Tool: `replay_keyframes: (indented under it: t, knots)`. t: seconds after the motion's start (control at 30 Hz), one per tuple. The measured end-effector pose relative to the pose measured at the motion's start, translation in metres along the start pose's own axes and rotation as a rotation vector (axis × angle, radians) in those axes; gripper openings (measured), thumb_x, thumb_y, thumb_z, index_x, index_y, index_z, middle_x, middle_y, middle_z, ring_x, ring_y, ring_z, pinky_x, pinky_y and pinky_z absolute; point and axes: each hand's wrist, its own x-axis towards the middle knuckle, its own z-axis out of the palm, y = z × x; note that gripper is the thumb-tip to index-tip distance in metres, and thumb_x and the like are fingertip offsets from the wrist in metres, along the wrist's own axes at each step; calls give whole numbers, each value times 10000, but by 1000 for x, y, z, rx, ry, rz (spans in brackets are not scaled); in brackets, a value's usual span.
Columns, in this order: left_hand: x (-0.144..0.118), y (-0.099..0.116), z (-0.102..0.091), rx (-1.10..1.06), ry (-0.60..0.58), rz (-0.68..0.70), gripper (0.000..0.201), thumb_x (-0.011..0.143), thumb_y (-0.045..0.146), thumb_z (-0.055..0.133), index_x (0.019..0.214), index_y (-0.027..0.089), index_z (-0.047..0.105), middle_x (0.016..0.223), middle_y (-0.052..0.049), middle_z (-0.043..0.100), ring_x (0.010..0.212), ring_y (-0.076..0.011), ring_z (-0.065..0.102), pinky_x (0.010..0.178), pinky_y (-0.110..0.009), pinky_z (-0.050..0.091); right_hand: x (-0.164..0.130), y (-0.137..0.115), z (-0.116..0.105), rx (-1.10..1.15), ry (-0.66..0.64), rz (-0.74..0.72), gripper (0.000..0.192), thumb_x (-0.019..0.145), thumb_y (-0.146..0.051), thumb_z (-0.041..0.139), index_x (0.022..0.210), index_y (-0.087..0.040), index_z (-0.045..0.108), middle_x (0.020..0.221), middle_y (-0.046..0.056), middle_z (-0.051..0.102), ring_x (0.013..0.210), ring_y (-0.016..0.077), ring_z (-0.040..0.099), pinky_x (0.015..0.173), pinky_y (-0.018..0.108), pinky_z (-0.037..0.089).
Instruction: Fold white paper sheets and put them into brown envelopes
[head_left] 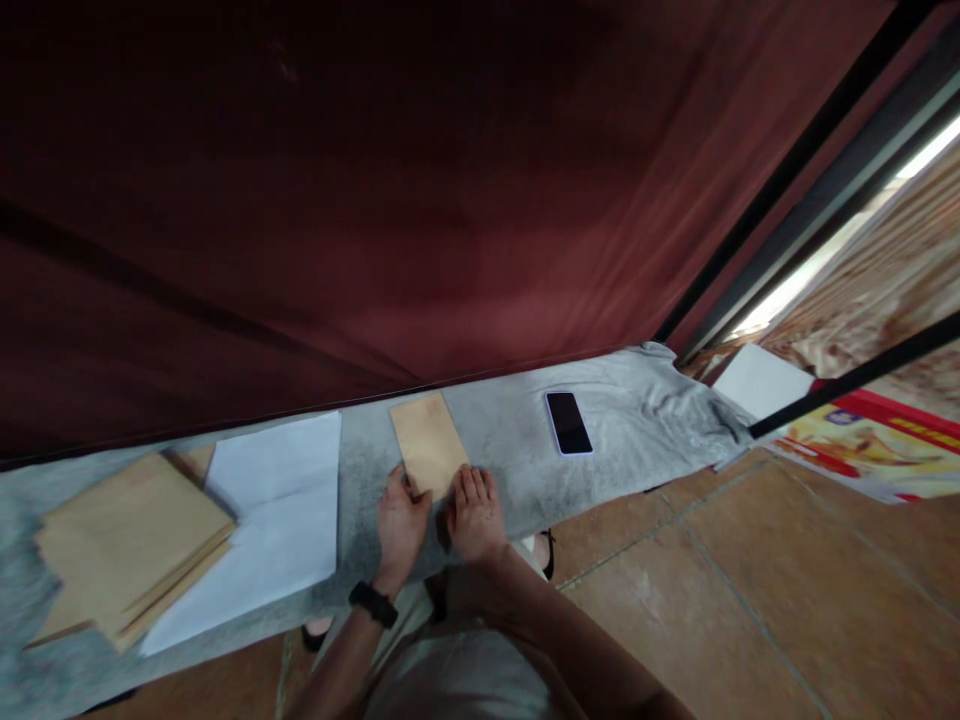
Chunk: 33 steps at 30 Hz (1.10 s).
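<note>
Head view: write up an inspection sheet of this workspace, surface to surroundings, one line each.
Surface: gray cloth, wrinkled at the right end.
Job's things: brown envelope lying on the cloth; untidy brown envelope stack partly over white paper, to the left.
Clutter: smartphone, screen dark, right of the envelope.
Hands: left hand at the envelope's near-left corner, right hand at its near-right; exact grip unclear.
Cables: nothing seen.
Surroundings: dark red curtain behind, tiled floor, red-and-yellow printed panel at right.

Left wrist: chunky black wristband, watch-like, seven o'clock in view. Forearms bare. Top muted grey-beige, creased, six o'clock. Trousers pale, mostly hidden. Dark low-cut shoes, one at five o'clock, other at seven; details blurred.
</note>
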Motion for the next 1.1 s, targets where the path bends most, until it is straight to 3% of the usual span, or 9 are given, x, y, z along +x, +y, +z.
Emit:
replay_keyframes:
  t: [0.13,0.27,0.37,0.47,0.6,0.67,0.8,0.97,1.1]
  knots:
    - [0,15,0,-374,-88,-158,806,779,182,672,1507,151,327,780,16,673,717,-216,685,697,-340,546,7,-5,-18,-5,-7,43,530,993,-306,523,1468,-72,532,1515,202,535,1382,311,499,1180,477,363]
    - [-9,44,3,-615,-139,-49,778,806,267,680,1508,170,360,817,14,676,739,-181,672,716,-306,544,17,4,-38,155,21,93,451,996,-208,461,1423,-128,581,1331,192,660,1206,277,615,1059,418,474]
    - [-13,60,4,-720,-125,13,685,862,423,671,1474,230,431,973,-17,684,876,-163,677,798,-289,543,24,16,-45,613,114,249,369,1009,-252,438,1268,-161,686,1200,156,718,1116,256,671,1010,385,513]
    - [-13,60,5,-738,-91,-109,620,852,502,681,1390,238,524,1140,-61,674,1004,-178,674,812,-279,540,25,24,-41,1075,144,443,414,1005,-472,460,1073,-163,727,1000,119,761,889,238,726,832,373,598]
    - [-18,52,14,-773,-299,-348,598,723,477,790,1216,174,638,1005,-75,728,834,-184,693,669,-263,523,18,26,-30,1619,97,630,494,753,-652,733,882,-176,705,843,73,748,730,215,704,719,363,622]
    - [-21,51,20,-802,-404,-358,495,667,452,814,1051,164,694,883,-48,735,713,-157,673,607,-243,494,14,25,-27,1672,95,649,475,707,-647,765,813,-191,685,804,51,736,717,200,692,715,349,623]
    - [-20,50,28,-773,-433,-337,307,613,401,801,760,164,672,654,2,670,560,-125,607,520,-223,438,11,25,-23,1648,46,662,395,751,-601,737,694,-229,618,706,18,700,696,194,680,745,366,631]
    - [-7,42,22,-699,-425,-363,271,586,353,788,733,164,661,637,-13,682,516,-121,590,490,-225,426,6,32,-20,1599,-37,610,380,793,-596,683,803,-217,657,861,62,756,838,229,741,848,419,624]
    - [-3,29,13,-659,-385,-382,298,592,368,772,779,181,635,584,15,653,491,-128,591,486,-229,429,-8,44,-24,1412,-121,602,451,820,-610,659,876,-166,713,849,110,759,735,257,733,712,446,632]
